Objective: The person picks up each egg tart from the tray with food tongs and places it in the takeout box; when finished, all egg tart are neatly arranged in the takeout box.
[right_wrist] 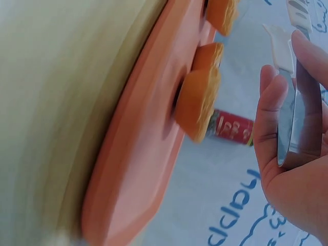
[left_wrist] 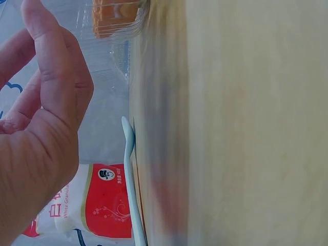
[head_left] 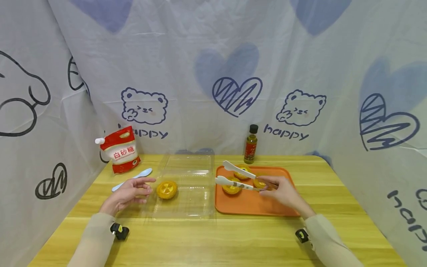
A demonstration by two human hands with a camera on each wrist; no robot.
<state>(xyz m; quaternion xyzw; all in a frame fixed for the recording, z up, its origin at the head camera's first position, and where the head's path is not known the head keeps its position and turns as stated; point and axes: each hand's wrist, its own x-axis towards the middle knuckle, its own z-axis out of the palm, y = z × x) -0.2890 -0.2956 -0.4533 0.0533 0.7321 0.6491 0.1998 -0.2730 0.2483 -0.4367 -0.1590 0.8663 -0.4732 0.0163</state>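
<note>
My right hand (head_left: 281,191) grips tongs (right_wrist: 285,123) with metal handles and white tips. The tongs' two arms stand apart above the orange tray (head_left: 267,207), overlapping the tarts in the head view. Three tarts sit on this tray: one at the back (head_left: 242,171), another at the front left (head_left: 231,188), and a third partly hidden behind the tongs and fingers (right_wrist: 199,105). At the left, a single tart (head_left: 166,190) lies in a clear plastic box (head_left: 197,211). Beside that box my left hand (head_left: 131,193) hovers with relaxed fingers and holds nothing.
A pale blue spoon (head_left: 145,172) lies behind my left hand. The red and white sugar bag (head_left: 123,152) stands at the back left. Behind the tray is a bottle with a black cap (head_left: 251,146). Printed cloth (head_left: 186,122) hangs around the table.
</note>
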